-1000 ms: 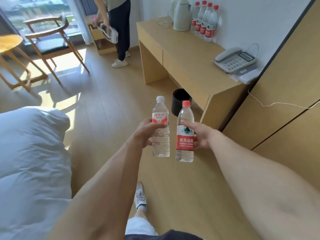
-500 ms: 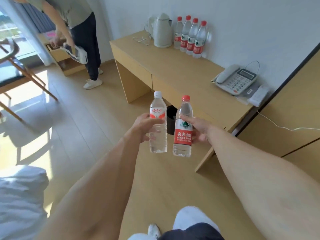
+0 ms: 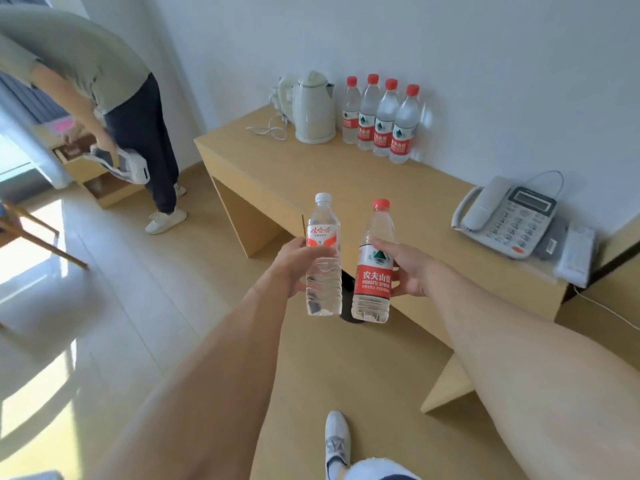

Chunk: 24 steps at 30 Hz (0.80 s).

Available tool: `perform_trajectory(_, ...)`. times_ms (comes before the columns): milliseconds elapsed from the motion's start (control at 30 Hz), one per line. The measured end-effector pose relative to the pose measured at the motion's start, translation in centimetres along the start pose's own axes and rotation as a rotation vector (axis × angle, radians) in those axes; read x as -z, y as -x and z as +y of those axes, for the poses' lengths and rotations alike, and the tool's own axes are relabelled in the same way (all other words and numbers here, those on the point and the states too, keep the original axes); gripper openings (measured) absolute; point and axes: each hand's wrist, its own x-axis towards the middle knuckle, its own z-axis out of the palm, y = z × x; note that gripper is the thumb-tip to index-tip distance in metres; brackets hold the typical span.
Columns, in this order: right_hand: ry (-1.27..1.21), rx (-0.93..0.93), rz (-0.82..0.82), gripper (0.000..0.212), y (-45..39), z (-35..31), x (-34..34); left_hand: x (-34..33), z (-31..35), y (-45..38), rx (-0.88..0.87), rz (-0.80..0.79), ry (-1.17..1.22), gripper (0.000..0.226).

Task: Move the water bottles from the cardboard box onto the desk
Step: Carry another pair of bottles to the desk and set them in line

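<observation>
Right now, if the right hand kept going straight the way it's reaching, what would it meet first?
Probably the desk. The right hand, holding the red-capped bottle, reaches toward bare desktop between the kettle and the telephone. Nothing shows in between, though depth is hard to judge.

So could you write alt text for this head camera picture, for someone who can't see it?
Two bare hands each hold a clear plastic water bottle upright before a light wooden desk: left hand a white-capped bottle, right hand a red-capped bottle. Four red-capped bottles, a pale kettle and a grey telephone stand there.
</observation>
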Motion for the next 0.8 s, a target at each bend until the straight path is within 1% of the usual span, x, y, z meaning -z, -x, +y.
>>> perform_trajectory(133, -0.034, 0.016, 0.022, 0.06, -4.1, -4.4, 0.8, -0.2, 4.7, -5.5, -0.027, -0.053, 0.009, 0.047)
perform_trajectory(233, -0.057, 0.024, 0.042, 0.059, -6.2, -7.2, 1.6, -0.7, 7.7, -8.6, -0.028, -0.081, -0.053, 0.051)
perform_trajectory(367, -0.103, 0.038, 0.099, 0.055, -8.5, -9.9, 3.4, -1.5, 10.6, -13.1, -0.042, -0.136, -0.12, 0.047)
perform_trajectory(600, -0.206, 0.048, 0.27, 0.054, -12.4, -13.4, 6.7, -4.0, 14.5, -21.4, -0.057, -0.296, -0.185, 0.051)
perform_trajectory(733, -0.276, 0.073, 0.399, 0.054, -14.3, -15.1, 7.8, -5.4, 16.6, -26.6, -0.089, -0.41, -0.217, 0.057)
perform_trajectory(800, -0.301, 0.081, 0.463, 0.05, -14.9, -15.8, 7.8, -6.0, 17.8, -28.7, -0.093, -0.462, -0.228, 0.058)
